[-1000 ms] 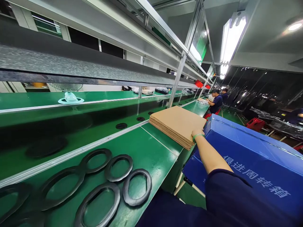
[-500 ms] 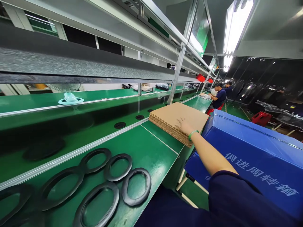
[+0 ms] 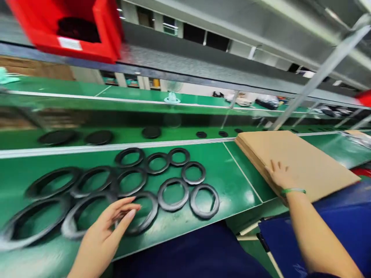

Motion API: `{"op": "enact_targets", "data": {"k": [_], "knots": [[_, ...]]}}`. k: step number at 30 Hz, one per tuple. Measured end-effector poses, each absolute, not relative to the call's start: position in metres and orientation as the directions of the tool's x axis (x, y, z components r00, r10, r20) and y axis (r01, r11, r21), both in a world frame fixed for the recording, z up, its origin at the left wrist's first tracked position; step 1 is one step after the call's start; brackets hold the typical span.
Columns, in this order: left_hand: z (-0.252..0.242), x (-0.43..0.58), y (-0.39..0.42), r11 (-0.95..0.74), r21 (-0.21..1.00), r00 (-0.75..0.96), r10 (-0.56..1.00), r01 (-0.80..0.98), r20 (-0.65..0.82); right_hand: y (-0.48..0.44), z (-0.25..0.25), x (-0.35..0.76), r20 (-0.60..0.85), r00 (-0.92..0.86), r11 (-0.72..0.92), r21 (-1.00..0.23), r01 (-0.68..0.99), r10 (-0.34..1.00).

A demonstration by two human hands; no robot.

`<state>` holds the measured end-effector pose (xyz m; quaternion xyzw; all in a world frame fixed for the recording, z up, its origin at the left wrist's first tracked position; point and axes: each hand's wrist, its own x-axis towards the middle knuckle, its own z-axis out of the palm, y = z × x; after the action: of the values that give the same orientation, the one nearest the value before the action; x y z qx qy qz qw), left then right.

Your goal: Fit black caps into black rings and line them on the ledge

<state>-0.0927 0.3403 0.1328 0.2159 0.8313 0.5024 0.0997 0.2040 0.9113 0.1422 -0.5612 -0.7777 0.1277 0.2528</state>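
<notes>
My right hand (image 3: 279, 175), with a green band on the wrist, lies flat on the near corner of a stack of brown cardboard sheets (image 3: 301, 162) at the right of the green bench (image 3: 232, 181). My left hand (image 3: 111, 222) hovers with fingers apart over the near black rubber rings (image 3: 174, 193); I cannot tell whether it touches one. Several such rings lie in rows across the bench surface, from far left to the middle.
A red bin (image 3: 69, 27) sits on the grey upper shelf at top left. A blue box (image 3: 348, 216) stands below the bench edge at right. Black discs (image 3: 98, 137) lie on the belt behind the metal rail. A slanted metal post (image 3: 313, 81) rises at right.
The view has swung left and down. My left hand has come into view over the rings. My right hand stays on the cardboard stack.
</notes>
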Motion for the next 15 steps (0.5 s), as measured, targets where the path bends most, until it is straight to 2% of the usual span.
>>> {"op": "enact_targets", "data": {"k": [3,5,6,8,10,12,15], "knots": [[0.131,-0.089,0.339,0.451,0.828,-0.854,0.516,0.333,0.063,0.912,0.14,0.2,0.297,-0.275,0.37,-0.335,0.867,0.914],[0.131,-0.085,0.339,0.474,0.792,-0.834,0.546,0.384,0.078,0.903,0.136,0.189,0.418,-0.42,0.545,-0.243,0.803,0.806],[0.131,-0.082,0.34,0.483,0.775,-0.824,0.56,0.407,0.083,0.896,0.132,0.18,0.459,-0.526,0.665,-0.222,0.713,0.716],[0.131,-0.076,0.343,0.495,0.747,-0.806,0.585,0.444,0.09,0.879,0.121,0.154,0.456,-0.71,0.844,-0.269,0.465,0.537],[0.132,-0.073,0.349,0.494,0.724,-0.785,0.611,0.482,0.106,0.862,0.105,0.12,0.357,-0.831,0.875,-0.395,0.28,0.427],[0.136,-0.075,0.359,0.489,0.7,-0.763,0.633,0.521,0.126,0.851,0.085,0.08,0.248,-0.893,0.847,-0.483,0.222,0.376],[0.144,-0.091,0.383,0.488,0.661,-0.737,0.659,0.57,0.15,0.852,0.063,0.017,0.203,-0.918,0.855,-0.473,0.213,0.342]]}}
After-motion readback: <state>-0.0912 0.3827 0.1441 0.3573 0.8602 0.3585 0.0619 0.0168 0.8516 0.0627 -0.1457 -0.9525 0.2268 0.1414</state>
